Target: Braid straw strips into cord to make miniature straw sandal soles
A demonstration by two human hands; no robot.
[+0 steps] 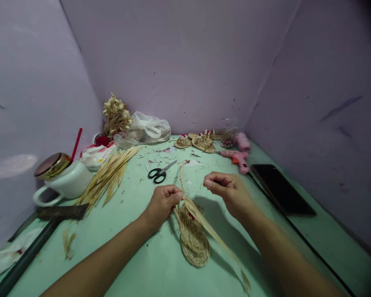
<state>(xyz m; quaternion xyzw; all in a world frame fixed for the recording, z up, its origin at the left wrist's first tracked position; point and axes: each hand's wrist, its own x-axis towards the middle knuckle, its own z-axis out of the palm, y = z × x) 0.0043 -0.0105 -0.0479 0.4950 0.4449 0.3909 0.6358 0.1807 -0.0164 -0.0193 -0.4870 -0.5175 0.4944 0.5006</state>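
A small woven straw slipper hangs just above the green table, held at its upper end. My left hand pinches that end together with a thin straw strand that rises toward the scissors. A flat pale leaf strip runs from the slipper's top down toward the lower right. My right hand is beside it on the right, fingers curled closed; whether a fine strand lies between them is too small to tell.
Black scissors lie behind my hands. A bundle of dry leaf strips and a white cup with a gold lid are left. A pink glue gun, finished straw slippers and a dark phone are right.
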